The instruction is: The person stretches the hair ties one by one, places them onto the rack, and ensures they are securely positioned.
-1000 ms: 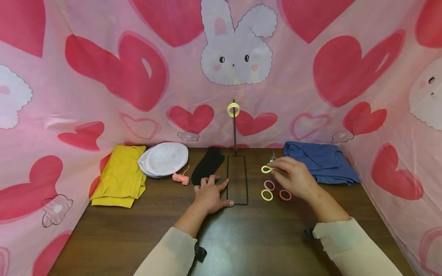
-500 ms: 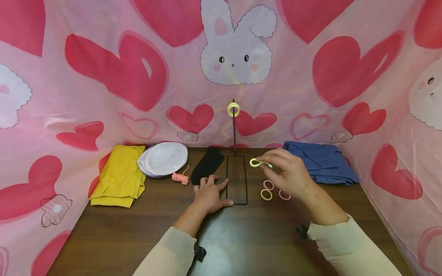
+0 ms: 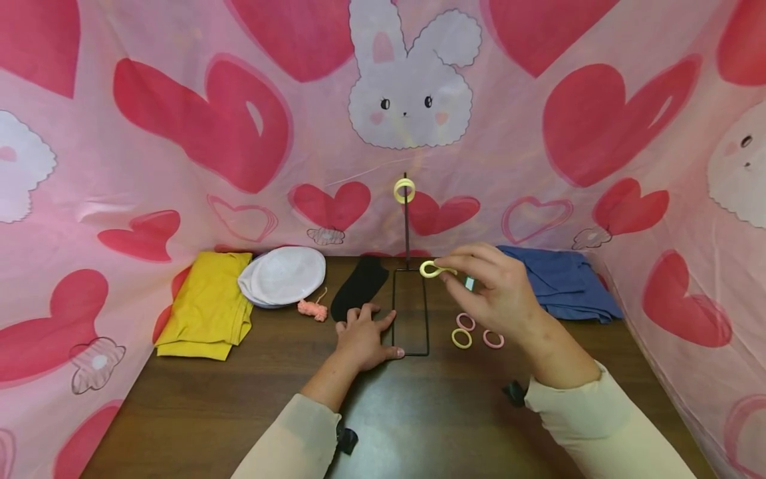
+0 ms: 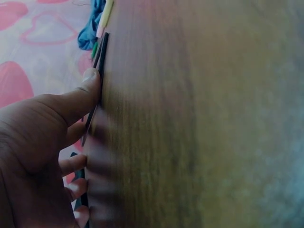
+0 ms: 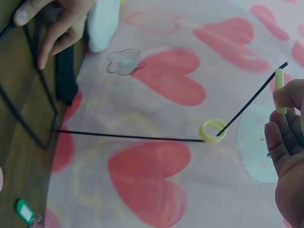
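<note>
In the head view, the right hand [image 3: 499, 286] pinches 1 yellow ring [image 3: 422, 271] between thumb and fingers, above the table [image 3: 413, 432] and squeezed into a narrow loop. The left hand [image 3: 363, 338] lies with its fingers spread, thumb and forefinger on the base of the black wire stand [image 3: 427, 319]. What look like 2 yellow rings [image 3: 397, 195] hang up on the stand. Another yellow ring [image 3: 461, 348] and 2 pink rings [image 3: 493, 348] lie near its right side. A lighter pinch would likely let the held loop round out for easier threading.

In the left wrist view, the thumb presses the base wire near the table's surface; firm, even pressure there should stop the frame tipping.

In the right wrist view, the held ring appears edge-on just beside the tip of the stand's arm [image 5: 254, 99], though depth is hard to judge from here. Best turn its opening to face the tip, then slide it along to the hanging rings without pulling sideways.
</note>
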A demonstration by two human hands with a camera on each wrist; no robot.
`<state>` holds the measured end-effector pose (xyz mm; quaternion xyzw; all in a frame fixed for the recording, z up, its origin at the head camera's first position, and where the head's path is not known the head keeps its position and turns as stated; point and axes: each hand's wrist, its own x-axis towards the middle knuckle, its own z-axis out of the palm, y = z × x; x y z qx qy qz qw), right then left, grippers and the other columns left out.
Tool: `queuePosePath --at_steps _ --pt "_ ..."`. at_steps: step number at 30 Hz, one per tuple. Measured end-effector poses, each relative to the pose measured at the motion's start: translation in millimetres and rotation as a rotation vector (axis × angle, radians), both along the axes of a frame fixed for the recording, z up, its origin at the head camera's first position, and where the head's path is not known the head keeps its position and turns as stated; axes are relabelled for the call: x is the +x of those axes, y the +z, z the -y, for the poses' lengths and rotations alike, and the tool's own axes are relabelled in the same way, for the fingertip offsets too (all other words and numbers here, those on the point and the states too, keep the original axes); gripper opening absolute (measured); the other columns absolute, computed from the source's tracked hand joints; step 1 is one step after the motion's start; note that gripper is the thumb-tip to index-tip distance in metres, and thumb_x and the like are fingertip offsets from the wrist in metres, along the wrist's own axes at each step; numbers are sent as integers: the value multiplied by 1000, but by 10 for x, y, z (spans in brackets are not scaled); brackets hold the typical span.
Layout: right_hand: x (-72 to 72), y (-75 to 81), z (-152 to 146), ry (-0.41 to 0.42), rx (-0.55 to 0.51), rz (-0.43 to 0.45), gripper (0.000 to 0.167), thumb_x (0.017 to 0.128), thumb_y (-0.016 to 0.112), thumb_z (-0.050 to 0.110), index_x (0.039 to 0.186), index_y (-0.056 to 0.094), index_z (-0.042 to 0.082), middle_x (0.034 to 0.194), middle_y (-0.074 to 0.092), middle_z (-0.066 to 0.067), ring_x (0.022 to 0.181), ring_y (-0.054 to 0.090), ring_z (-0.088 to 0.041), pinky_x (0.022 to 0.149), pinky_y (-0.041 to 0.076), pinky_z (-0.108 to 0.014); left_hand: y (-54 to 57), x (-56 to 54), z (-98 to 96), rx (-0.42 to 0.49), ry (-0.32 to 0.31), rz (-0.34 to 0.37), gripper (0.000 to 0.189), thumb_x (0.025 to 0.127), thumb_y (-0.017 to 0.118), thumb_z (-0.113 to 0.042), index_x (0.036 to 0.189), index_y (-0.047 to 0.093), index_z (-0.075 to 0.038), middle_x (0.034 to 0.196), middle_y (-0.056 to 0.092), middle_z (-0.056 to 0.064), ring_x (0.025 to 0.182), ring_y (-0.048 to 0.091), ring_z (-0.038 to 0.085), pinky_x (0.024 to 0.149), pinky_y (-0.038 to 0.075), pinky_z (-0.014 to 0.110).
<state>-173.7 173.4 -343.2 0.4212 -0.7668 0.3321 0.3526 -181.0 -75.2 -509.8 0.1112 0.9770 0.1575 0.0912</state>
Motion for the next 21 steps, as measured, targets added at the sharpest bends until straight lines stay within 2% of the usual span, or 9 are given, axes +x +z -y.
queuePosePath --at_steps 4,10,21 --pt "33 115 69 16 -8 -30 22 86 78 6 107 82 10 102 74 -2 90 66 -15 69 50 -22 2 2 0 1 2 0 88 78 78 -70 155 49 -39 158 37 6 139 32 38 95 32 59" --pt "47 224 164 42 -16 -45 21 86 77 5 106 82 9 100 75 -1 94 68 -17 79 53 -23 4 -7 -5 -5 5 -1 87 78 78 -70 155 49 -39 158 37 6 139 32 38 96 32 60" --pt "-45 206 235 56 -11 -51 20 86 77 5 106 82 8 102 74 -4 97 69 -19 87 53 -24 27 2 -7 -7 3 9 87 78 78 -69 154 50 -39 157 38 7 139 32 40 96 32 60"
